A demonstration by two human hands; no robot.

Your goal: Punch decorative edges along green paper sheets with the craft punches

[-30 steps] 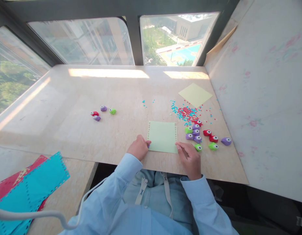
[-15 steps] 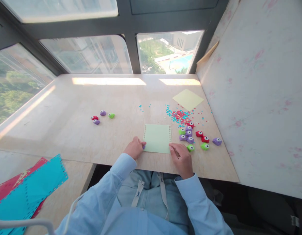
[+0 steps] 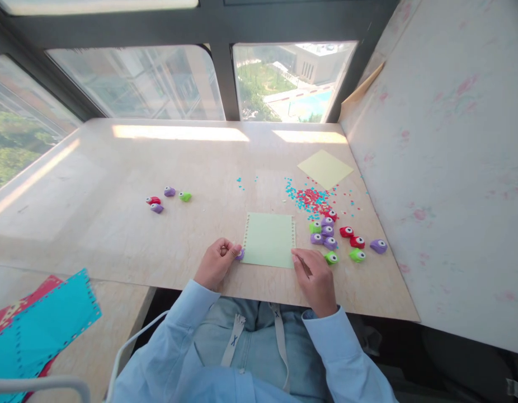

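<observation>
A pale green sheet of paper lies flat on the table before me, with small holes punched along its left and right edges. My left hand is closed on a small purple craft punch at the sheet's lower left corner; the fingers cover much of the punch. At the lower right corner, my right hand pinches the edge of the same sheet between thumb and fingers.
Several more punches in purple, green and red stand to the right, below scattered red and blue confetti. A yellow sheet lies behind. Other punches sit at left. Punched blue paper lies at the lower left.
My left thumb and fingers have shifted slightly left and lifted a little, around the purple punch. The right hand keeps its pinch on the sheet. The camera view has moved slightly.
</observation>
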